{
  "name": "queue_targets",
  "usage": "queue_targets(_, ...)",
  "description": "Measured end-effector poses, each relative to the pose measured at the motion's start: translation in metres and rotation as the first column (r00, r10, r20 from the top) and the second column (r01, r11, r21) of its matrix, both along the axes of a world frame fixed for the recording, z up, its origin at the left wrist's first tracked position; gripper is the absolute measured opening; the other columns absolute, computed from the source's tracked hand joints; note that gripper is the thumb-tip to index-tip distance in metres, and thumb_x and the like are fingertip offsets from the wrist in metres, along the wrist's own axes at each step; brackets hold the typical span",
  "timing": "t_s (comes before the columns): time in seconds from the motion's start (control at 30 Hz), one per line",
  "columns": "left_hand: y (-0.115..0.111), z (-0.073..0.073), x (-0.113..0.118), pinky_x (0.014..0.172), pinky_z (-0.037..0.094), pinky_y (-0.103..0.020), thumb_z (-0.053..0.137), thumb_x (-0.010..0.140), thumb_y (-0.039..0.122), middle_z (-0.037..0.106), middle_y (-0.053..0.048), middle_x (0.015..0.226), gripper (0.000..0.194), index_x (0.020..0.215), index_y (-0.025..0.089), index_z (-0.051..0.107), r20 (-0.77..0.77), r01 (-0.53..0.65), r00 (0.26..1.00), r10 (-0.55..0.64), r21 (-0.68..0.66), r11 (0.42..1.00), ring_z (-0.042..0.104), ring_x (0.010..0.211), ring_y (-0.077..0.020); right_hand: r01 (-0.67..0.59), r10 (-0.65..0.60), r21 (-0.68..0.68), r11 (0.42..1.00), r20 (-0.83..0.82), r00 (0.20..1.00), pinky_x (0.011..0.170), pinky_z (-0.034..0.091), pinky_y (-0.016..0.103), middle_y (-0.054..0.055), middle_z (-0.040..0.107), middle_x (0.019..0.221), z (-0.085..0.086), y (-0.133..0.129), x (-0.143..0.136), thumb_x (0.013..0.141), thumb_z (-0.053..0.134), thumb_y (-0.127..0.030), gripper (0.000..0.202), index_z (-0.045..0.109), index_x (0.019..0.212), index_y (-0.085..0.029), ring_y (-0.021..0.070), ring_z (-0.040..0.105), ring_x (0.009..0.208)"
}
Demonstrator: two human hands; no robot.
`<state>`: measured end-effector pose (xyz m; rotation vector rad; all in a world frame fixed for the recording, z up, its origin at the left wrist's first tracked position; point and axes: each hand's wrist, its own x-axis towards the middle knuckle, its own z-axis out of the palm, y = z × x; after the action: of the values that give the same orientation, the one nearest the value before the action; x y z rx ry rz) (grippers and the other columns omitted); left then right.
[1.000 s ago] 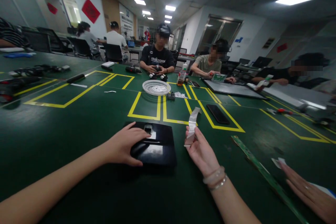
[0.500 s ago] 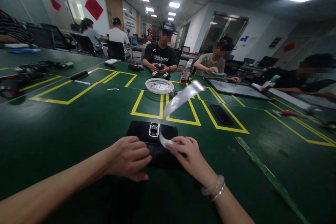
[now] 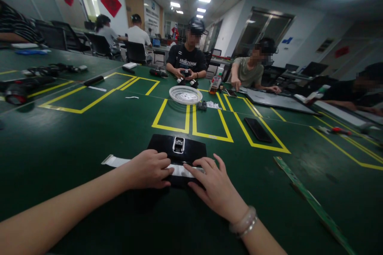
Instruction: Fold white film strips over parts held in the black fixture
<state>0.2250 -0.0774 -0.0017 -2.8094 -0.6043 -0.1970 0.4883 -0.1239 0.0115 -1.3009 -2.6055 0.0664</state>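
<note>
A black, glossy panel-like part (image 3: 161,145) lies in front of me, with a silver-framed opening (image 3: 178,145) near its upper middle. Across its lower half runs a flat, silvery-white ribbon cable (image 3: 182,171), whose left end with a connector-like tip sticks out past my left forearm. My left hand (image 3: 151,169) is closed, its curled fingers on the cable over the panel's left side. On the right side, my right hand (image 3: 212,177) has its fingers spread, the index finger lying on the cable and the thumb below it. The cable under my left hand is hidden.
Beyond the panel are a white round basket (image 3: 185,95), a small dark part (image 3: 202,105) and a bottle (image 3: 214,84). A black phone (image 3: 257,129) and a long green circuit board (image 3: 311,201) lie to the right. Dark tools (image 3: 24,89) are at left. Co-workers sit across the table.
The ribbon cable, raised upward with its end in my right fingers before, now lies flat across the panel, pointing left. My right fingers have spread onto it. The view has shifted slightly.
</note>
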Motion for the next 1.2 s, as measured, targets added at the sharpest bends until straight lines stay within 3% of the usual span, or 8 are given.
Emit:
queue_targets(0.2,0.001,0.003,0.0,0.06,0.038,-0.029,0.077,0.084,0.049,0.061,-0.007,0.091,0.041,0.108,0.017,0.068,-0.022,-0.002,1.0,0.002,-0.012,1.0,0.054,0.078,-0.0215,-0.015,0.014,0.03,0.999,0.036,0.999,0.114,0.02,0.062,0.005,0.059,0.13,-0.003,-0.003,-0.005,0.096,0.053,-0.042,0.033,0.059,0.128,-0.038,0.0283,0.046,0.13)
queue_targets(0.3,0.002,-0.001,-0.001,0.081,0.045,-0.036,0.074,0.085,0.052,0.061,-0.009,0.112,0.046,0.115,0.019,0.067,0.019,-0.018,1.0,0.019,-0.061,0.998,0.057,0.097,-0.0264,-0.013,0.01,0.059,0.998,0.04,0.999,0.115,0.018,0.062,0.005,0.058,0.133,-0.005,-0.004,-0.006,0.096,0.052,-0.043,0.032,0.06,0.126,-0.037,0.0285,0.043,0.133)
queue_targets(0.43,0.005,-0.012,0.0,0.114,0.026,-0.049,0.068,0.08,0.072,0.035,-0.014,0.151,0.092,0.149,0.018,0.04,0.093,-0.122,0.986,0.141,-0.185,0.975,0.035,0.135,-0.0343,-0.016,0.011,0.125,0.992,0.04,0.999,0.115,0.018,0.06,0.005,0.056,0.139,-0.007,-0.003,-0.006,0.096,0.052,-0.044,0.037,0.055,0.133,-0.036,0.0278,0.043,0.134)
queue_targets(0.7,0.016,0.006,-0.006,0.121,0.015,-0.05,0.079,0.072,0.057,0.052,-0.011,0.137,0.086,0.142,0.017,0.048,0.145,-0.148,0.968,0.203,-0.317,0.937,0.047,0.127,-0.0323,-0.004,-0.005,0.205,0.979,0.042,0.999,0.116,0.02,0.056,0.005,0.054,0.142,-0.003,0.0,0.001,0.097,0.051,-0.037,0.044,0.048,0.141,-0.033,0.0259,0.044,0.134)
queue_targets(0.83,0.04,0.014,-0.051,0.115,0.025,-0.052,0.077,0.072,0.054,0.053,-0.012,0.135,0.082,0.14,0.017,0.048,0.182,-0.302,0.918,0.353,-0.259,0.918,0.049,0.123,-0.0324,0.003,-0.013,0.22,0.976,0.042,0.999,0.115,0.023,0.056,0.006,0.051,0.146,-0.001,0.001,0.002,0.096,0.054,-0.035,0.045,0.048,0.14,-0.032,0.027,0.042,0.136)
queue_targets(0.97,0.072,-0.001,-0.114,0.09,0.042,-0.039,0.058,0.083,0.061,0.062,-0.016,0.12,0.07,0.129,0.008,0.059,0.389,-0.494,0.784,0.484,-0.081,0.866,0.058,0.104,-0.0266,-0.003,-0.004,0.166,0.986,0.042,0.999,0.115,0.023,0.058,0.006,0.051,0.146,-0.001,0.0,0.003,0.096,0.053,-0.036,0.042,0.05,0.138,-0.032,0.0275,0.042,0.137)
queue_targets(1.07,0.087,-0.018,-0.158,0.075,0.035,-0.036,0.047,0.085,0.063,0.068,-0.012,0.089,0.063,0.105,0.008,0.07,0.632,-0.659,0.615,0.472,0.083,0.748,0.059,0.088,-0.0226,-0.001,-0.004,0.143,0.99,0.034,0.999,0.115,0.024,0.058,0.006,0.051,0.145,-0.002,0.0,0.003,0.096,0.053,-0.035,0.038,0.054,0.134,-0.031,0.0275,0.041,0.137)
queue_targets(1.2,0.087,-0.028,-0.203,0.077,0.024,-0.043,0.049,0.082,0.06,0.054,-0.004,0.054,0.054,0.083,0.01,0.07,0.759,-0.73,0.516,0.397,0.147,0.668,0.056,0.103,-0.0307,0.0,-0.002,0.117,0.993,0.02,1.0,0.115,0.026,0.057,0.006,0.054,0.142,-0.001,0.001,0.005,0.096,0.054,-0.034,0.036,0.055,0.132,-0.031,0.0276,0.043,0.135)
